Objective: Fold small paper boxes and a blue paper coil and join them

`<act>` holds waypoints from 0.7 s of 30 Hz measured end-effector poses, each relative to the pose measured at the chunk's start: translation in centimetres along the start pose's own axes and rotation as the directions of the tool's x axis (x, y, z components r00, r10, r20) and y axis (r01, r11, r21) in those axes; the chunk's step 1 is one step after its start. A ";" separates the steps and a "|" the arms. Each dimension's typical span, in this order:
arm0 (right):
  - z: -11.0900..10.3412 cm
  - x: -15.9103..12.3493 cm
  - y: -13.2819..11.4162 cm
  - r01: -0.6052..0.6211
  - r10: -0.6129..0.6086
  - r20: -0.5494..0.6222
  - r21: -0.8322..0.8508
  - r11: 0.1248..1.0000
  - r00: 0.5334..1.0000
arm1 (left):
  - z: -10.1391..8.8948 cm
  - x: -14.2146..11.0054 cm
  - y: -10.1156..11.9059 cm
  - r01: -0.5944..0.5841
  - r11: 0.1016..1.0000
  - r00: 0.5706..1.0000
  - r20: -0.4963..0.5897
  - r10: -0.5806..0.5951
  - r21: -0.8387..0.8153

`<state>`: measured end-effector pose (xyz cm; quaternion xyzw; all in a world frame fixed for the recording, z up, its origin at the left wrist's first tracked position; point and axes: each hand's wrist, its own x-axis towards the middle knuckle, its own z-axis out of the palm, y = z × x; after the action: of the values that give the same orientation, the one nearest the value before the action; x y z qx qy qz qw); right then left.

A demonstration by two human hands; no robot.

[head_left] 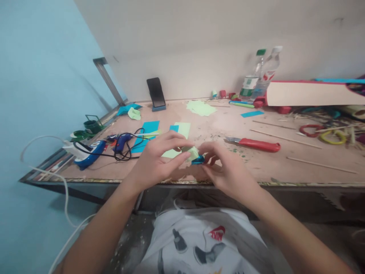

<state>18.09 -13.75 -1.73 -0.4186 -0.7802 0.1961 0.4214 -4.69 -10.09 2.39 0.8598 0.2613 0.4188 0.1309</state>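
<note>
My left hand (159, 156) is closed, with a small light-green folded paper piece (193, 153) between thumb and fingers. My right hand (224, 161) pinches a small blue folded paper piece (197, 160) at its right side. The two pieces touch or overlap near the table's front edge; my fingers hide how they meet. Behind my left hand lie a blue paper sheet (148, 129) and a light-green paper sheet (184, 129). A red-handled knife (256, 144) rests to the right of my right hand, its blade pointing left.
On the left are a blue glue gun (123, 141) with a black cord and a blue power strip (90, 153). A phone (156, 92) stands at the back. Two bottles (251, 82) stand near the wall. Thin sticks (285, 138) and yellow-handled scissors (333, 137) lie right.
</note>
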 end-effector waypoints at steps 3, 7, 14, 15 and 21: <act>0.0 0.1 0.0 -0.080 0.080 0.009 0.054 0.995 0.997 | 0.4 0.0 -0.3 0.043 0.999 0.999 -0.030 -0.044 -0.022; 0.0 0.1 0.3 -0.074 0.074 0.003 0.090 0.993 0.997 | 1.0 -0.4 -0.8 0.122 0.987 0.988 -0.082 -0.131 -0.103; 0.0 0.2 0.4 -0.005 0.005 -0.002 0.014 1.000 1.000 | 1.0 -0.8 -0.3 0.076 0.983 0.987 -0.130 -0.099 -0.169; 0.0 0.2 0.3 -0.003 0.003 0.000 0.012 1.000 1.000 | 1.0 -0.7 -0.2 0.066 0.983 0.986 -0.143 -0.091 -0.172; 0.0 0.2 0.2 0.016 -0.016 0.012 0.006 1.000 1.000 | 0.7 -0.6 0.1 0.080 0.971 0.965 -0.228 -0.132 -0.226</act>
<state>18.09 -13.47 -1.77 -0.4097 -0.7856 0.1975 0.4195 -4.44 -10.53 1.64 0.7680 0.2744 0.5382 0.2125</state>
